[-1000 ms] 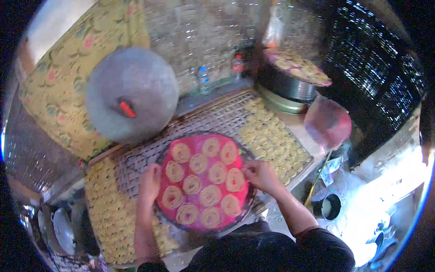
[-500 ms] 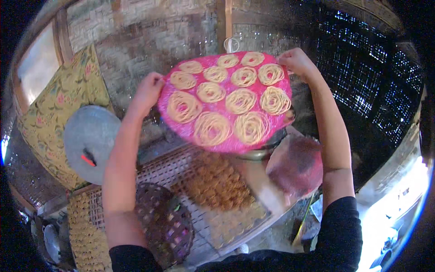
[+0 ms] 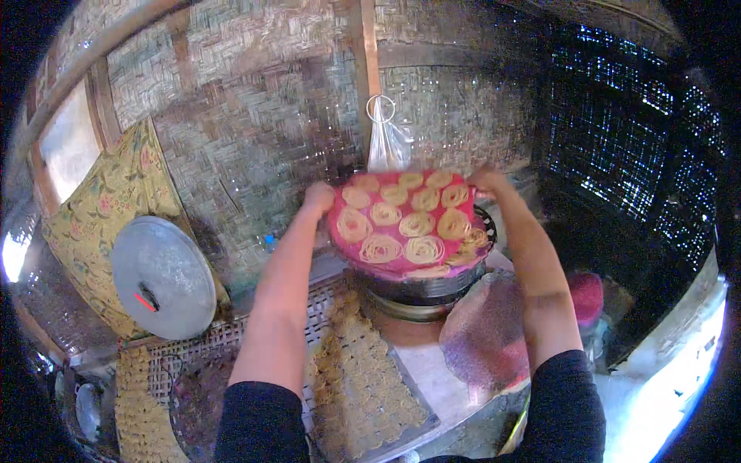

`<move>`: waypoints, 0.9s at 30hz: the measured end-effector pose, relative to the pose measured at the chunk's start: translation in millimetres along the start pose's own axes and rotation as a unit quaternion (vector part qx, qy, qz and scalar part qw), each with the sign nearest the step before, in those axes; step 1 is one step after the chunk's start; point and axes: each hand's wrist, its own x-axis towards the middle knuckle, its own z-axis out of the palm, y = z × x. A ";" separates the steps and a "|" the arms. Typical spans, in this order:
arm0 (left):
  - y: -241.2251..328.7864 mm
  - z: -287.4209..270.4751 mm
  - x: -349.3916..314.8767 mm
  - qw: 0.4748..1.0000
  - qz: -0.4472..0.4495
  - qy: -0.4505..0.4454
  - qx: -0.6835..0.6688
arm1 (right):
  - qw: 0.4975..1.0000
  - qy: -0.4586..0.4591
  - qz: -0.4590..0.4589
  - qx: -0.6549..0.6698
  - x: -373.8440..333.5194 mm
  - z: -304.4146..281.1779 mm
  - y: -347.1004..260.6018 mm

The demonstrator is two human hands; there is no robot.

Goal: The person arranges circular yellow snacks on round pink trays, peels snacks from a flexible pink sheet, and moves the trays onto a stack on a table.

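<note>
Both arms reached out! The left hand gripped the pink sheet by its left edge, the right hand, blurred, by its far right edge. Noodle coils covered it, right above the pot, leaving the pot's right rim showing! Contact? Impossible to tell. A lid stood before the cloth.

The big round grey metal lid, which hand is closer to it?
Left. The left hand is up and right of the lid; the right hand is farther right, across the round pink sheet.
</note>
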 end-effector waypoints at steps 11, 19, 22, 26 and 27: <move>-2.5 -60.6 -67.8 0.965 0.021 0.084 -0.247 | 0.719 0.223 -0.257 -0.606 4.7 -51.9 43.1; -114.0 -207.0 -349.9 0.946 -0.097 0.075 -0.301 | 0.940 -0.192 -0.281 -0.007 -266.9 172.8 -112.4; -139.8 -226.5 -451.1 0.937 -0.173 0.098 -0.287 | 0.874 -0.404 -0.271 -0.010 -343.0 265.3 -63.4; -215.3 -188.6 -625.7 0.934 -0.268 0.141 -0.188 | 0.915 -0.381 -0.117 -0.068 -402.4 409.9 34.3; -240.1 -164.5 -683.0 0.932 -0.266 0.163 -0.183 | 0.922 -0.367 -0.099 -0.077 -413.1 430.1 43.0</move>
